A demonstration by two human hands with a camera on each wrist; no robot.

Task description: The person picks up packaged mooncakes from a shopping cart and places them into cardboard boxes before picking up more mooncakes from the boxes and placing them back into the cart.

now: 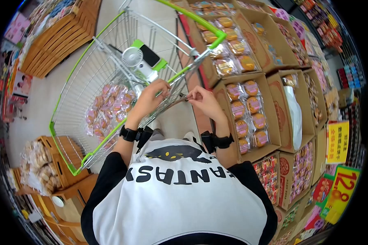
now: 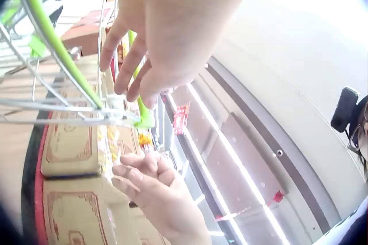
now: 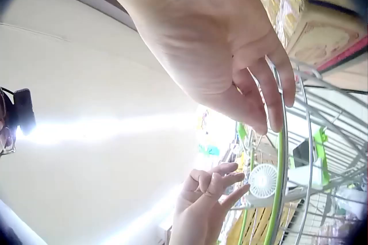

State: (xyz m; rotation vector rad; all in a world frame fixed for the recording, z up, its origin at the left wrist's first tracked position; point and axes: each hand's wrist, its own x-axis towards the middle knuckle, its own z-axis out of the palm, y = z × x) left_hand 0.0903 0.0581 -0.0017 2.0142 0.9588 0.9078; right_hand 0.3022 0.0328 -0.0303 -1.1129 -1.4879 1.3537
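Note:
Both hands hover over the near end of a shopping cart with a green rim [image 1: 221, 37]. My left hand [image 1: 153, 96] has loosely bent fingers and shows nothing in its grasp. Facing it across a small gap, my right hand [image 1: 206, 104] has its thumb close to its bent fingers. In the right wrist view those fingers [image 3: 270, 87] overlap the cart's rim, with no object visible between them. A pile of wrapped round cakes [image 1: 108, 108] lies in the basket. Near the left hand, a white fan [image 1: 132, 57] and a dark-screened phone [image 1: 150, 55] sit on the cart.
Cardboard boxes [image 1: 277, 126] of packaged cakes [image 1: 253, 105] line the right side. A wooden display stand [image 1: 61, 38] is at upper left, and bagged bread [image 1: 39, 167] at lower left. Yellow price signs [image 1: 337, 141] hang at the right. Pale tiled floor [image 1: 49, 92] shows left of the cart.

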